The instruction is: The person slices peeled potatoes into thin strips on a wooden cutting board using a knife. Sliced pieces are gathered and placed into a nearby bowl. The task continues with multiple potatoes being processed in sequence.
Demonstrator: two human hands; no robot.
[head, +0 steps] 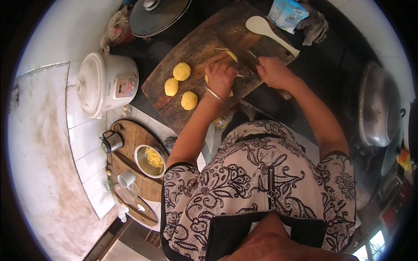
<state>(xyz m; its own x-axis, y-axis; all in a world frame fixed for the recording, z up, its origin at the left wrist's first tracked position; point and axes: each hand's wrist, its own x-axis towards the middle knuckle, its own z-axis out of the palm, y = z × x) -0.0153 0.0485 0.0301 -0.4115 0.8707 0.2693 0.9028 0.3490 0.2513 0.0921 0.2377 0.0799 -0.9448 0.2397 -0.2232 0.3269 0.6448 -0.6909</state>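
Observation:
My left hand (220,77), with a bangle at the wrist, presses down on a peeled potato (206,78) on the wooden cutting board (202,45). Most of that potato is hidden under the fingers. My right hand (275,72) grips a kitchen knife with a wide dark blade (240,52), which lies across the board just right of my left fingers. Thin yellow potato slices (232,56) lie by the blade. Several round peeled potatoes, one of them this potato (182,71), rest on the board's left part.
A pale rice paddle (261,26) lies on the board's far right. Beside it is a blue-and-white plastic packet (287,14). A white electric cooker (107,81) stands at left, a large metal pan (378,104) at right. Below left, a metal bowl (138,163) holds cut potato strips.

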